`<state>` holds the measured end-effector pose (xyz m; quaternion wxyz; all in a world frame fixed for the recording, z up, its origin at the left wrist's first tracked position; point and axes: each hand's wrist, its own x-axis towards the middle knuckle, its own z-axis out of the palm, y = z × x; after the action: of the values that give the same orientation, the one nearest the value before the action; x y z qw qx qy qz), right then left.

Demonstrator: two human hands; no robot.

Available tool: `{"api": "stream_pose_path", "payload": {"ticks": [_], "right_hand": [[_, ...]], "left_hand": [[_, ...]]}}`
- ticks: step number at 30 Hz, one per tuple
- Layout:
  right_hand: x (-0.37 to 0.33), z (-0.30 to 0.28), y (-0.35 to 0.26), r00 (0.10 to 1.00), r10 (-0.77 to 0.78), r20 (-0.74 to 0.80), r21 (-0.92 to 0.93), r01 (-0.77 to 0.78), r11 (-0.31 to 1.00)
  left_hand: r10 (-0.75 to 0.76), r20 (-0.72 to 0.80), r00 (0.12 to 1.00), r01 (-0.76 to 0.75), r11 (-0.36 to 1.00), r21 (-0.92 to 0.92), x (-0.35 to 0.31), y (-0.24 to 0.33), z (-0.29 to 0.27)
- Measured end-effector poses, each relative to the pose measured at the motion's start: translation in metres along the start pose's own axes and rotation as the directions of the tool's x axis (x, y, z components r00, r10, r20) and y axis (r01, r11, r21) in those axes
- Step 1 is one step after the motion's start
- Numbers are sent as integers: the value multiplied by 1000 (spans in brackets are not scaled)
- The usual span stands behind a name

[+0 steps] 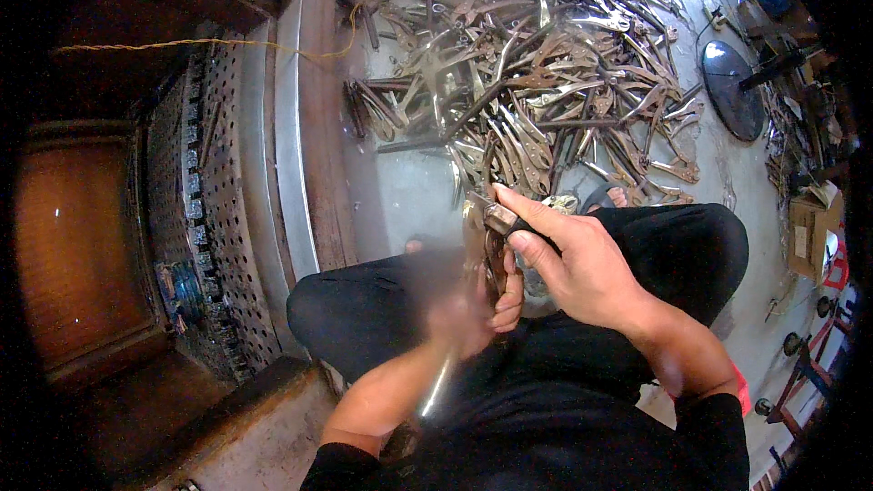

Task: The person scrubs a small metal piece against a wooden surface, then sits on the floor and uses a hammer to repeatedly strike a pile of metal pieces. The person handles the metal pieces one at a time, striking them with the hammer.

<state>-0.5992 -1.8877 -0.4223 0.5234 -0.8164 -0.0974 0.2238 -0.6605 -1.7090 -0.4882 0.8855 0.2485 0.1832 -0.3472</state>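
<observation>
My left hand [477, 314], partly veiled by a blurry smear, has its fingers wrapped round a dark, curved metal tool part [496, 264] above my lap. In my right hand [582, 264] is a small dark block with a shiny metal end [501, 216], pinched between thumb and fingers. The block sits at the upper end of the tool part; whether they touch I cannot tell. Beyond my hands, a large heap of metal plier-like tools [546, 73] is spread on the grey floor.
On the left stands a metal frame with a perforated panel [218, 173], and a yellow cord [227, 41] runs across its top. A round black base [732, 91] stands at the far right, with a cardboard box [809, 236] nearer. My knees flank the workspace.
</observation>
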Motion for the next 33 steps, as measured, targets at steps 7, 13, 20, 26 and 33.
{"api": "stream_pose_path", "payload": {"ticks": [7, 13, 20, 26, 33], "right_hand": [[-1, -1, -7, 998, 66, 13, 17, -66, 998], [-4, 1, 0, 1000, -2, -23, 40, 3, 999], [-7, 3, 2, 999, -13, -47, 6, 13, 1000], [-8, 1, 0, 999, 3, -52, -7, -3, 1000], [-7, -1, -3, 996, 88, -16, -55, -89, 995]], "left_hand": [[-20, 1, 1000, 20, 1000, 11, -1, -6, -3], [-21, -7, 1000, 21, 1000, -14, -3, -6, -2], [-16, -26, 1000, 15, 999, -28, -2, -9, 1], [-19, -66, 998, 20, 1000, 5, 7, -25, -19], [-75, -116, 990, 61, 991, -120, 5, -27, -23]]}}
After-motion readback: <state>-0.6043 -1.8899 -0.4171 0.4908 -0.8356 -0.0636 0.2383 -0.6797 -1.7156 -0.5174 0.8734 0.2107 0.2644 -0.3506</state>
